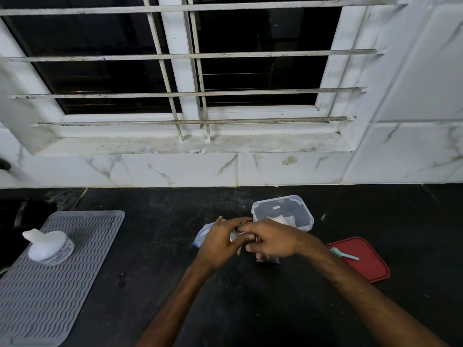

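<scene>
My left hand (220, 242) and my right hand (270, 240) meet over the black counter (155, 284) and together pinch a clear zip bag (201, 234) with a blue seal strip. Most of the bag is hidden behind my fingers; its lower corner shows under my right hand. Just behind my hands stands an open clear plastic container (283, 212) with something white inside. Its red lid (363, 259) lies flat to the right, with a small teal spoon (344, 254) on top.
A grey ribbed drying mat (50, 284) covers the counter's left side, and a white pump bottle (48, 246) stands on it. A white marble-tiled wall (175, 171) and a barred window (180, 71) close off the back. Dark objects sit at the far left edge.
</scene>
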`<action>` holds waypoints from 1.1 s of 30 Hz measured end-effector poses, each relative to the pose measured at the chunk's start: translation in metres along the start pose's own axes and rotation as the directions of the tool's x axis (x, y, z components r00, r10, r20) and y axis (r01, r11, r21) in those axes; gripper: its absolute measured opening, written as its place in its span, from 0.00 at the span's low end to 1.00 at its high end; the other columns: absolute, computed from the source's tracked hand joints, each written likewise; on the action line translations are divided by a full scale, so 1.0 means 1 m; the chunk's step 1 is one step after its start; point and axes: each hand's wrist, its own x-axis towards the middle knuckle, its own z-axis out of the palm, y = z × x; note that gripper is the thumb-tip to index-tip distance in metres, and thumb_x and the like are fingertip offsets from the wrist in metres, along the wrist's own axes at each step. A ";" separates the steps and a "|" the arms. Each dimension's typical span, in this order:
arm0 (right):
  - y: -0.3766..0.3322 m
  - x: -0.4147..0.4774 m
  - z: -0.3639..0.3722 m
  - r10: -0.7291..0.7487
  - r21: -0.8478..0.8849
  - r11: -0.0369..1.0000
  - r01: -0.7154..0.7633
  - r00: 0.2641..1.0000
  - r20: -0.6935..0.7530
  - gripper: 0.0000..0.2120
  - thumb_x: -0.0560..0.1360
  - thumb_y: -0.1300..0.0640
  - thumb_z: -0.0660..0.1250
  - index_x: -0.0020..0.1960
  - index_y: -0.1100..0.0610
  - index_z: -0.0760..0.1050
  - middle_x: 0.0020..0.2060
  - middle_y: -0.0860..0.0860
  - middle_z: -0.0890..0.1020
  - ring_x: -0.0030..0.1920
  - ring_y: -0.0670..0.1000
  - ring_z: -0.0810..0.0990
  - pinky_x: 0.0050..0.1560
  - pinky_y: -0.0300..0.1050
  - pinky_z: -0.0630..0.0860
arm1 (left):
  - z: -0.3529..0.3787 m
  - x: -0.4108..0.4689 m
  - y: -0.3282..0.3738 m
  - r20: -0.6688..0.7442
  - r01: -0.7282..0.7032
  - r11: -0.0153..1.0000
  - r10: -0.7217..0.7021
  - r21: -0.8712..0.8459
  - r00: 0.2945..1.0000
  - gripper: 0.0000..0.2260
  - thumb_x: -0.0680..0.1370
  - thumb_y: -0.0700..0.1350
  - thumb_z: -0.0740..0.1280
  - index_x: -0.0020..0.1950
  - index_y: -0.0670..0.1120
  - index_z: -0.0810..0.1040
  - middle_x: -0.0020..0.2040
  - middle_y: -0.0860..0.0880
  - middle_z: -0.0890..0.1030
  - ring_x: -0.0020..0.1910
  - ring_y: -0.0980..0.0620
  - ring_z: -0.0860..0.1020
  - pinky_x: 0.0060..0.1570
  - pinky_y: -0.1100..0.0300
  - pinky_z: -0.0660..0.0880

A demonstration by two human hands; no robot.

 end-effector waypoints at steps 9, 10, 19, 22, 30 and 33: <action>0.015 -0.004 0.001 0.028 0.035 0.999 -0.028 0.999 0.021 0.14 0.75 0.58 0.68 0.57 0.43 0.73 0.42 0.44 0.82 0.43 0.47 0.83 0.49 0.46 0.80 | 0.015 0.001 0.003 -0.004 -0.028 0.997 0.028 0.065 1.000 0.26 0.72 0.63 0.67 0.67 0.54 0.74 0.61 0.58 0.81 0.57 0.61 0.77 0.62 0.65 0.65; 0.015 -0.005 0.002 0.037 0.070 0.997 -0.040 0.998 0.044 0.17 0.75 0.58 0.68 0.61 0.45 0.72 0.41 0.43 0.82 0.41 0.45 0.83 0.47 0.44 0.80 | 0.017 0.002 0.003 -0.018 -0.024 0.997 0.025 0.076 1.000 0.25 0.72 0.60 0.69 0.66 0.54 0.75 0.60 0.58 0.81 0.57 0.61 0.77 0.62 0.65 0.66; 0.048 -0.031 -0.001 0.063 0.270 0.963 -0.004 0.975 -0.212 0.14 0.78 0.56 0.67 0.64 0.51 0.77 0.55 0.46 0.83 0.46 0.44 0.84 0.46 0.35 0.79 | 0.059 -0.009 -0.002 -0.048 0.110 0.989 -0.115 -0.097 0.992 0.15 0.74 0.56 0.70 0.60 0.56 0.76 0.55 0.60 0.81 0.54 0.62 0.78 0.55 0.60 0.76; 0.080 -0.051 -0.011 0.224 0.422 0.906 -0.036 0.886 -0.406 0.10 0.78 0.60 0.67 0.58 0.56 0.80 0.52 0.47 0.84 0.42 0.46 0.84 0.34 0.31 0.75 | 0.084 -0.016 -0.006 -0.068 0.223 0.963 -0.235 -0.150 0.970 0.19 0.71 0.58 0.73 0.60 0.58 0.75 0.57 0.60 0.78 0.56 0.63 0.76 0.54 0.60 0.76; 0.223 -0.095 0.014 0.597 0.200 0.784 -0.588 0.624 -0.504 0.16 0.76 0.58 0.68 0.63 0.59 0.76 0.58 0.55 0.81 0.58 0.54 0.80 0.60 0.47 0.74 | 0.143 -0.028 -0.004 -0.150 0.543 0.839 -0.532 0.040 0.833 0.28 0.72 0.63 0.70 0.66 0.50 0.71 0.68 0.50 0.70 0.66 0.51 0.69 0.61 0.51 0.74; 0.248 -0.106 0.026 0.617 0.028 0.719 -0.694 0.621 -0.484 0.19 0.76 0.55 0.66 0.65 0.58 0.73 0.60 0.56 0.77 0.60 0.57 0.77 0.60 0.48 0.73 | 0.158 -0.023 0.001 -0.159 0.607 0.795 -0.596 0.027 0.787 0.33 0.71 0.63 0.71 0.69 0.48 0.68 0.69 0.48 0.70 0.67 0.49 0.68 0.63 0.50 0.74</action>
